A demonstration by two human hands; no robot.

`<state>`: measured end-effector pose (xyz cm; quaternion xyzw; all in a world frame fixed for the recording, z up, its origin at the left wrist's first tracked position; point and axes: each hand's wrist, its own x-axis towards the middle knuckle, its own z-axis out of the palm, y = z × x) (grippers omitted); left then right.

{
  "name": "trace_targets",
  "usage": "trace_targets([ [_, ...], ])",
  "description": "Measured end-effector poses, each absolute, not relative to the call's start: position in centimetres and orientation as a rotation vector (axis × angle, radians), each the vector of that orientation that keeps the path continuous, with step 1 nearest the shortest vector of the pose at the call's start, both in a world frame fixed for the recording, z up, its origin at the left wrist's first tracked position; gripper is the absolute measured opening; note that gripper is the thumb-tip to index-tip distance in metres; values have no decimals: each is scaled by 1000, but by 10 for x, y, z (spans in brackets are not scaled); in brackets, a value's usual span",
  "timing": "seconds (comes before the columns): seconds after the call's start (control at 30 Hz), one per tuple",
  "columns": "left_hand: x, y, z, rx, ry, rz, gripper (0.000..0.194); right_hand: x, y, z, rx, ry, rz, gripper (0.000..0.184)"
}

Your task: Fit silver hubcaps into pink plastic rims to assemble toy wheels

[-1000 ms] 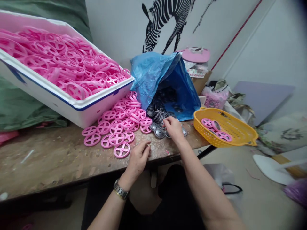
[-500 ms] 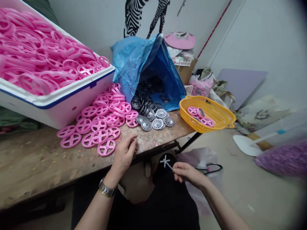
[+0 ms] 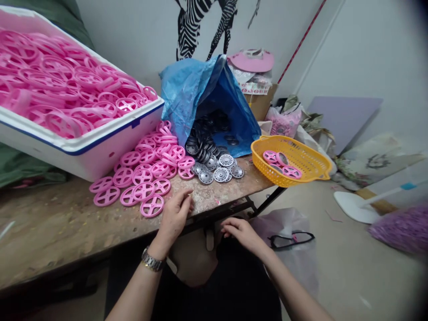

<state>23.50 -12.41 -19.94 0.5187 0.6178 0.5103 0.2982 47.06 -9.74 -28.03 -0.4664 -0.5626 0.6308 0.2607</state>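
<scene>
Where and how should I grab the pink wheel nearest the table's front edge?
This pink wheel is probably best pinched by its near rim, from the front: it lies flat, that side is uncovered, and the spokes leave open gaps.

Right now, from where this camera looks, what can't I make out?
All in the head view:
- Whether the right hand holds anything: its own back hides the palm.
- Whether the left hand holds anything: hidden the same way.
- The depths of the blue bag: lost in shadow.
- The left end of the white box: cut off by the left edge.
- The top of the zebra picture: cut off by the top edge.
</scene>
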Motion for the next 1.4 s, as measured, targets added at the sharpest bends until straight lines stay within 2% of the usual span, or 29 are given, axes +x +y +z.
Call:
trace_targets([
  [0.1,235,-124,-199,1373,1626,1361,34,457,-97,-241,-1092,-1734,1488,23],
  [0.23,237,-123,-199,1347,1614,1397,34,447,-59,-202,-1080,-1920,799,25],
  [0.37,237,-122,-201,1306,1581,1439,33,432,-17,-187,-1317,-2150,284,39],
  [0.43,237,-122,-203,1295,1576,1453,33,422,-6,-185,-1470,-2256,130,46],
  [0.5,236,-121,-206,1297,1575,1462,33,415,-1,-184,-1561,-2321,59,45],
  [0.8,237,-123,-210,1272,1533,1493,32,419,-2,-185,-1444,-2085,299,17],
  [0.97,237,-124,-201,1204,1451,1485,36,421,-30,-185,-1263,-1971,448,23],
  [1.17,242,-134,-186,1023,1267,1370,56,418,-90,-182,-776,-1955,540,18],
  [1.3,256,-153,-185,927,1161,1331,46,424,-113,-185,-646,-1925,609,24],
  [1.4,265,-162,-189,868,1106,1336,46,430,-124,-189,-672,-1875,694,24],
])
